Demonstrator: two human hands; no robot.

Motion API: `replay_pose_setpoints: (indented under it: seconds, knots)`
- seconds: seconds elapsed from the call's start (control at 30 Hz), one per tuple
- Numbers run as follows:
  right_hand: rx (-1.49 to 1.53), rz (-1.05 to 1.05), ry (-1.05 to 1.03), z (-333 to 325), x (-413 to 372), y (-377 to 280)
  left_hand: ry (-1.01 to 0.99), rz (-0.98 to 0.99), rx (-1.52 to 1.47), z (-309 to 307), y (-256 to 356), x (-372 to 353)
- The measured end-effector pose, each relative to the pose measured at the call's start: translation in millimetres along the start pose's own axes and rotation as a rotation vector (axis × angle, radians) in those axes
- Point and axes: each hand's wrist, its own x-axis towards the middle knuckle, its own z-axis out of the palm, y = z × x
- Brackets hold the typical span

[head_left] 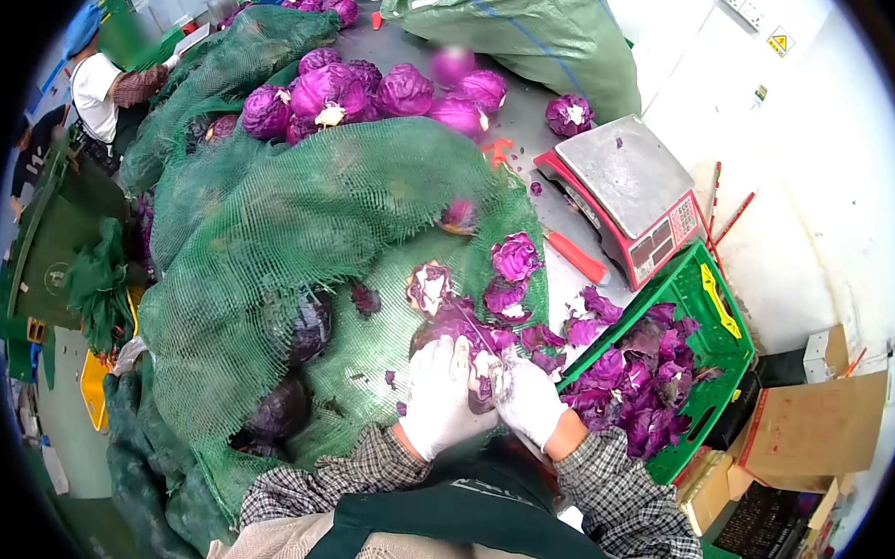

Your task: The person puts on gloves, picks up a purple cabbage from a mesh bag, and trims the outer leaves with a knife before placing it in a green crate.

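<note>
My left hand [438, 391], in a white glove, is closed around a red cabbage [445, 327] with its pale cut base toward me. My right hand [530, 398], also gloved, is closed against the cabbage's right side. A thin blade-like edge runs from it over the leaves, apparently a knife [477, 331]; its handle is hidden in my fist. Loose purple leaves [513, 257] and a trimmed piece with a pale core [429, 287] lie just beyond my hands on the green mesh sack [363, 376].
At right, a green crate [697, 390] holds purple leaves. Behind it stand a red scale [621, 187] and an orange-handled tool [576, 257]. Several whole red cabbages [406, 90] are piled farther back. Dark cabbages [282, 407] show under the mesh. Another person [101, 90] is at left.
</note>
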Motion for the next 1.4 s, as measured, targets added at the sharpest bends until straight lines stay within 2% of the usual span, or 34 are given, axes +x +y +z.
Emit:
replay_pose_setpoints:
  seconds: [0.07,0.13,0.2,0.23,0.27,0.33,0.37,0.4,0.43,0.47,0.5,0.57,0.6,0.73,0.77,0.8,0.87,0.9,0.93,0.97,1.0,1.07,1.13,1.2,1.27,1.3,1.33,1.37,1.4]
  knots:
    - [-0.121,0.005,-0.117,-16,13,-2,0.010,-0.019,0.008,1,2,3]
    - [-0.035,0.021,0.004,-18,24,5,0.039,-0.037,0.001,6,2,7]
    - [0.015,-0.029,-0.026,-38,34,2,0.038,-0.043,-0.011,9,2,12]
    - [-0.118,0.037,-0.083,-54,36,-5,-0.037,-0.049,-0.042,5,5,14]
    - [-0.170,-0.062,-0.062,-65,40,1,-0.019,0.015,-0.033,7,10,1]
    - [-0.134,0.137,0.018,-14,46,69,0.044,0.157,0.019,10,12,-30]
    - [-0.376,-0.192,0.161,7,37,93,0.113,0.165,-0.039,9,2,-42]
    - [0.225,-0.031,0.134,13,33,85,0.167,0.166,-0.107,5,-9,-57]
    - [0.835,0.114,0.218,18,29,76,0.181,0.106,-0.165,-3,-19,-62]
    - [0.293,0.046,0.251,16,29,68,0.175,0.058,-0.205,-6,-32,-70]
    - [0.545,0.108,0.229,-34,22,22,0.141,0.049,-0.192,-10,-39,-76]
    - [0.529,0.174,0.166,-59,22,-8,0.081,0.009,-0.197,-16,-43,-84]
    - [0.536,0.215,0.107,-60,23,-11,0.092,-0.004,-0.191,-17,-43,-88]
    - [0.655,0.250,0.136,-60,24,-12,0.102,-0.067,-0.172,-14,-37,-102]
    - [0.585,0.162,0.286,-34,29,4,0.090,-0.083,-0.157,-14,-35,-105]
    - [0.862,0.289,0.174,-37,31,3,0.078,-0.098,-0.140,-16,-34,-108]
    - [0.786,0.344,0.169,-13,41,22,0.063,-0.098,-0.128,-17,-36,-112]
    - [1.057,0.244,0.312,-11,45,22,0.051,-0.109,-0.119,-19,-37,-114]
    - [0.795,0.286,0.414,-11,53,39,0.039,-0.120,-0.113,-20,-37,-118]
    - [0.440,-0.012,0.678,-3,59,74,0.047,-0.148,-0.130,-21,-41,-127]
    - [0.557,0.075,0.614,-17,54,84,-0.038,-0.215,-0.142,-33,-39,-123]
    - [0.686,0.130,0.543,-40,50,95,-0.038,-0.214,-0.177,-35,-41,-125]
    - [0.179,0.075,0.633,-90,35,64,0.057,-0.100,-0.163,-25,-44,-129]
    - [0.364,0.023,0.612,-99,26,40,0.064,-0.045,-0.146,-24,-40,-122]
    - [0.826,-0.007,0.452,-99,9,1,0.020,-0.092,-0.161,-33,-36,-113]
    - [0.472,-0.062,0.336,-89,-1,-3,-0.004,-0.116,-0.169,-37,-34,-108]
    - [0.765,0.009,0.245,-73,-15,-23,-0.008,-0.120,-0.172,-40,-32,-104]
    - [0.769,-0.075,0.171,-56,-23,-28,-0.012,-0.126,-0.174,-42,-30,-101]
    - [0.936,0.022,0.131,-43,-29,-42,-0.016,-0.133,-0.175,-43,-29,-100]
